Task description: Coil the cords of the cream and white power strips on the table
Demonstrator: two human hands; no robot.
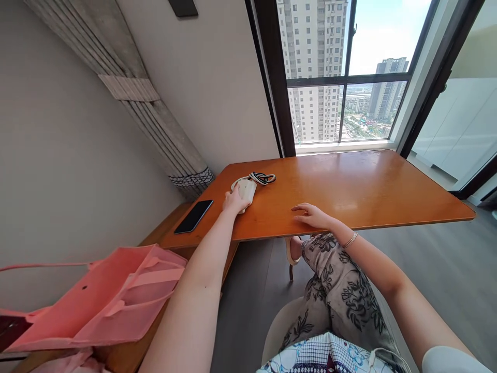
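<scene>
My left hand (233, 201) is closed around the near end of a white power strip (248, 190) on the left part of the orange-brown wooden table (349, 181). At its far end lies a bundle of white and black cord (262, 178). To the left of that hand, a black smartphone (193, 216) lies flat near the table's left edge. My right hand (313, 216) rests at the front edge of the table with its fingers stretched out and nothing in them.
A pink bag (116, 300) stands at the lower left on a wooden surface beside the table. Behind the table are a gathered grey curtain (155, 124) and a window (345, 83). My legs (330, 280) are below the table's front edge.
</scene>
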